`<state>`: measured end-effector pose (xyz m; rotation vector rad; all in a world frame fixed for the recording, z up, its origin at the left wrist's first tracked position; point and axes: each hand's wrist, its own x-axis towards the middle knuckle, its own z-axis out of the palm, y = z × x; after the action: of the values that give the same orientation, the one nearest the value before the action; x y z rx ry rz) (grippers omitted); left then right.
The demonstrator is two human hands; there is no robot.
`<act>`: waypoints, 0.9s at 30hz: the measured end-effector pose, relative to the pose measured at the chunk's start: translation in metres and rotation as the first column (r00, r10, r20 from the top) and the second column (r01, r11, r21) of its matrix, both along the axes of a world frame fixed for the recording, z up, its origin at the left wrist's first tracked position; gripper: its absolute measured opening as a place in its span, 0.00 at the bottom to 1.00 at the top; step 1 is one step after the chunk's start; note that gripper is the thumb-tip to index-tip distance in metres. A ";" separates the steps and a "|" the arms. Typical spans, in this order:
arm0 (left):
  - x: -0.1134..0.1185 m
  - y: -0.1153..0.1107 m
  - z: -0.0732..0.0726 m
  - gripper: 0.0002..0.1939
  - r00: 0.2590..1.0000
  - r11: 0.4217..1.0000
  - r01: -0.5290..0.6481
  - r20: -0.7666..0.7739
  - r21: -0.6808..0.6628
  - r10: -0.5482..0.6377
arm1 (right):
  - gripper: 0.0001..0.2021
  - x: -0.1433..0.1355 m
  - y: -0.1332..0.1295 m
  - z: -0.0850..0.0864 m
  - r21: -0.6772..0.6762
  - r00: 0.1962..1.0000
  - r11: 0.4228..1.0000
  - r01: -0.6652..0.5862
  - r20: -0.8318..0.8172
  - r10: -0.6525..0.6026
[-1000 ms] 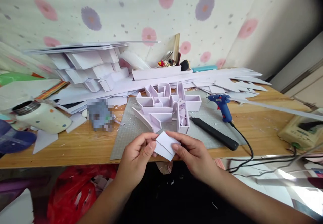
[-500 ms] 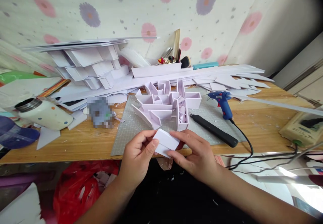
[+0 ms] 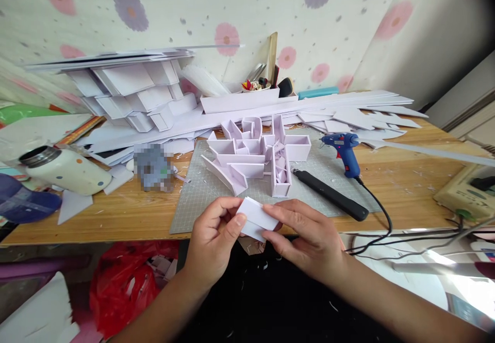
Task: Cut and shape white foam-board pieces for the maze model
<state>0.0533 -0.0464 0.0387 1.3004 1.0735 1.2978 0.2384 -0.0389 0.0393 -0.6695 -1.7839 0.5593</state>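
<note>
Head view, both hands (image 3: pixel 266 234) pinching blank white card piece (image 3: pixel 257 219) (no writing)

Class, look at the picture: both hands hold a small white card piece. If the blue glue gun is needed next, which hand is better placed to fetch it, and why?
Probably the right hand: the glue gun lies on its side of the table, while the left hand could keep the card piece.

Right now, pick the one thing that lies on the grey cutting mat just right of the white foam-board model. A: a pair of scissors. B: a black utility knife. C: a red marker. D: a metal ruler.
B: a long black utility knife lies slantwise on the grey cutting mat, right of the white foam-board model and near the blue glue gun.
</note>
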 end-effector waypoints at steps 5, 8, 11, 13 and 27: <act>0.001 -0.002 0.004 0.09 0.995 0.996 -0.059 -0.073 0.064 0.064 | 0.21 -0.002 0.000 0.002 0.005 0.999 0.999 0.034 -0.023 -0.034; -0.001 -0.002 0.001 0.08 0.991 0.991 -0.095 -0.086 0.091 0.102 | 0.23 -0.001 0.000 0.004 0.025 0.999 1.000 -0.013 -0.043 0.014; -0.003 -0.002 -0.003 0.08 0.993 0.991 -0.109 -0.038 0.073 0.112 | 0.23 0.002 0.000 0.006 -0.002 0.993 0.996 -0.092 -0.077 0.092; -0.003 -0.001 -0.003 0.08 0.995 0.994 -0.102 0.017 0.048 0.101 | 0.20 0.004 -0.001 0.006 -0.087 0.979 0.983 -0.161 -0.141 0.148; -0.008 0.008 0.026 0.16 0.953 0.996 -0.020 -0.299 0.084 0.044 | 0.08 0.009 0.021 0.027 -0.418 0.991 0.902 -0.107 0.024 0.129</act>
<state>0.0452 -0.0387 0.0651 1.5843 1.2668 1.2009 0.2477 -0.0181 0.0668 -0.8743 -1.7751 1.0335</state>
